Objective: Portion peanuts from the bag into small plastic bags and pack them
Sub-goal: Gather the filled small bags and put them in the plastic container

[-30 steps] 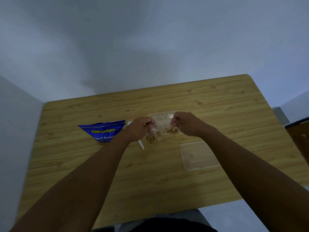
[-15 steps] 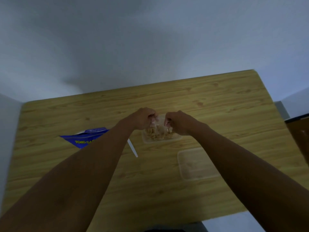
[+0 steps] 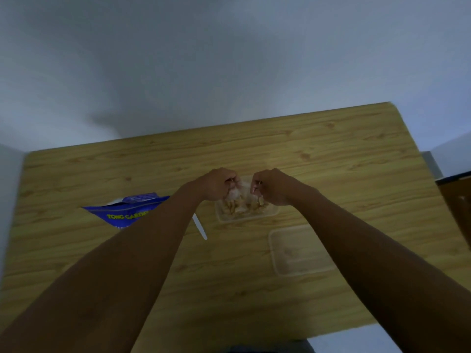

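Observation:
A small clear plastic bag (image 3: 240,191) holding peanuts hangs between my two hands at the middle of the wooden table (image 3: 331,154). My left hand (image 3: 216,183) pinches its left top edge and my right hand (image 3: 271,186) pinches the right one. Directly under the bag sits a clear plastic container (image 3: 246,212) with peanuts in it. The blue peanut bag (image 3: 127,211) lies to the left, partly hidden by my left forearm.
A clear plastic lid (image 3: 300,249) lies to the right, nearer to me than the container. A white utensil handle (image 3: 200,226) pokes out beside my left forearm. Grey walls border the table at the back and left; dark furniture (image 3: 456,200) stands at the right.
The small bag has been lifted from low beside the container to over it, gripped at its top. The view has shifted, so the table sits lower and the blue bag further left.

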Available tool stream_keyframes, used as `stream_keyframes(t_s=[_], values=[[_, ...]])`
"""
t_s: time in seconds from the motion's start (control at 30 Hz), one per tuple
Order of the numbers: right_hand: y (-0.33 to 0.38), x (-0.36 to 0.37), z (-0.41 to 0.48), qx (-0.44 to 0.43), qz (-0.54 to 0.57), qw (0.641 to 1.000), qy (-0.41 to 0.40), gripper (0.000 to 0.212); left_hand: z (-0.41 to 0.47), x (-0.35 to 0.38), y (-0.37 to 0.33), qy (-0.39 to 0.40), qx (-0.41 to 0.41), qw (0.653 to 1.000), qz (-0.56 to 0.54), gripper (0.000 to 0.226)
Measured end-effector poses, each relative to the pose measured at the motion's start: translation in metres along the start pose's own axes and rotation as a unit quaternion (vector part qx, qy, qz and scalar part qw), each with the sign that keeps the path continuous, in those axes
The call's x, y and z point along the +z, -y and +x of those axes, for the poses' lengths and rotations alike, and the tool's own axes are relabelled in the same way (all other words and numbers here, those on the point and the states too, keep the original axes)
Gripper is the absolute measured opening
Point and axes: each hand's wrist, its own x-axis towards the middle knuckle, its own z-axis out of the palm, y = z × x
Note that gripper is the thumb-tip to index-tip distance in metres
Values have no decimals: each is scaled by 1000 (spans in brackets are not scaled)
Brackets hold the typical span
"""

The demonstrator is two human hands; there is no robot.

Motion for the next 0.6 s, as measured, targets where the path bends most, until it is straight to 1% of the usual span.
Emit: stream_keyframes(t_s=[0.07, 0.13, 0.23, 0.3, 0.37, 0.43, 0.47, 0.53, 0.57, 0.6], values=[[0, 6, 2, 13, 0, 1000, -6, 16, -2, 4, -3, -15, 0, 1000, 4, 25], [-2, 12, 2, 30, 7, 999, -29, 20, -6, 7, -5, -68, 15, 997, 41, 26], [-5, 18, -1, 14, -17, 996, -84, 46, -13, 9, -1, -132, 69, 985, 87, 37], [-5, 22, -5, -9, -49, 987, -152, 53, -19, 14, 0, -184, 98, 969, 136, 50], [-5, 29, -10, -27, -85, 970, -225, 52, -26, 21, 1, -251, 113, 944, 179, 56], [-6, 39, -14, -39, -108, 958, -262, 49, -30, 31, 4, -285, 111, 932, 193, 52], [-6, 46, -15, -47, -119, 956, -266, 48, -32, 37, 8, -291, 107, 930, 199, 47], [-4, 60, -17, -53, -127, 959, -249, 43, -33, 50, 16, -293, 112, 923, 221, 35], [-3, 67, -18, -55, -128, 961, -239, 40, -35, 56, 19, -288, 122, 920, 235, 31], [-2, 74, -19, -60, -128, 962, -234, 38, -37, 63, 21, -278, 129, 919, 249, 33]])
